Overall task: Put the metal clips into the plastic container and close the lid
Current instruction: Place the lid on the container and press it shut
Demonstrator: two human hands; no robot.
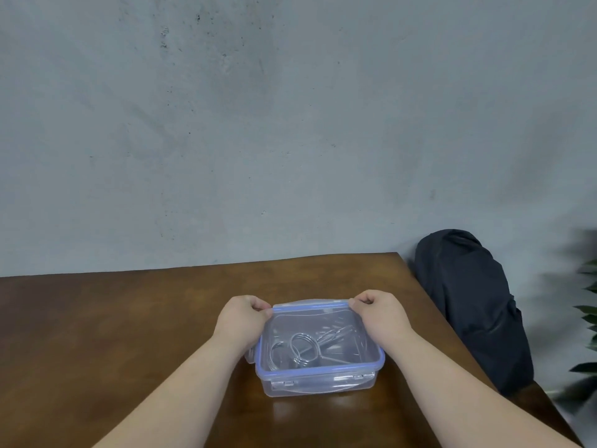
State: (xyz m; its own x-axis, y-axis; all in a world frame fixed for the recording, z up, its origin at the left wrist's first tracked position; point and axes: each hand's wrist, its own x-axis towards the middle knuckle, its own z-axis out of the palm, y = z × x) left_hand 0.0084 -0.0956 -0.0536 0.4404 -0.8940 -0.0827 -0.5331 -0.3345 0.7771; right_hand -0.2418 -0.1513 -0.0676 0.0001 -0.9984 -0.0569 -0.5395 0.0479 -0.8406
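Two hands meet at the far corners of a clear plastic container (318, 354) with a blue rim, which sits on a brown wooden table (113, 334) close to its right edge. The left hand (242, 320) is curled at the far left corner, fingers bent tight with the tips pinched on the edge of the lid (310, 313) there. The right hand (379, 313) mirrors it at the far right corner, also closed into a narrow pinch on the lid's edge. Both forearms run in from the near side and pass along either flank of the container, so the box lies between them. The lid is see-through with a blue border; its far edge is in the fingers, and whether it is pressed fully down along that side cannot be told. On the near wall a clear latch flap (321, 381) hangs down against the side. Inside, through the plastic, lie the metal clips (305, 349), shiny wire loops resting on the bottom, one rounded coil near the middle and thinner wire pieces reaching toward the right. Beyond the table's right edge stands a dark bag (471, 305) against the grey wall (258, 124), with green leaves (586, 318) at the far right.
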